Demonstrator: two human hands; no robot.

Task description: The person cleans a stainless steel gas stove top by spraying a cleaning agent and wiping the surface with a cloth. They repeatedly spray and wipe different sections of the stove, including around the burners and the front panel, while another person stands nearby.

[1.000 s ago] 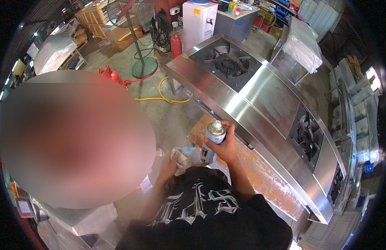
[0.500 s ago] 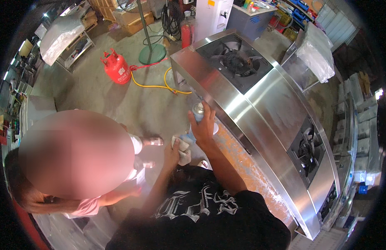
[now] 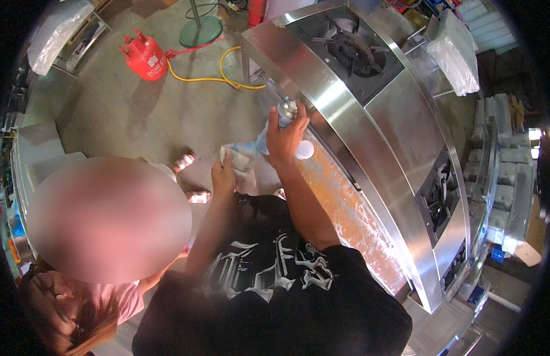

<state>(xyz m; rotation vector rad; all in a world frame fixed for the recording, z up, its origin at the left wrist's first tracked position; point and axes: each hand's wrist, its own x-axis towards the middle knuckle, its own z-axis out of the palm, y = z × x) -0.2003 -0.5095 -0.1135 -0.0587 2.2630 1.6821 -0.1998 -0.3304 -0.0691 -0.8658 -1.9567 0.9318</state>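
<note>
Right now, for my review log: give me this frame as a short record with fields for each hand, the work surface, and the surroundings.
left hand: left hand grips a crumpled cloth, low beside the stove front
right hand: right hand wrapped around a spray can, nozzle end up, near the stove edge
work surface: stainless steel stove with two burners; its front panel shows orange patches
floor: red gas cylinder, yellow hose
nearby: another person stands at the left

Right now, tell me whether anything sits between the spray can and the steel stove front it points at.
Nothing visible does. The right hand holds the grey metal spray can right beside the stainless steel stove's front panel, open air between them. The left hand holds a crumpled cloth lower down.
</note>
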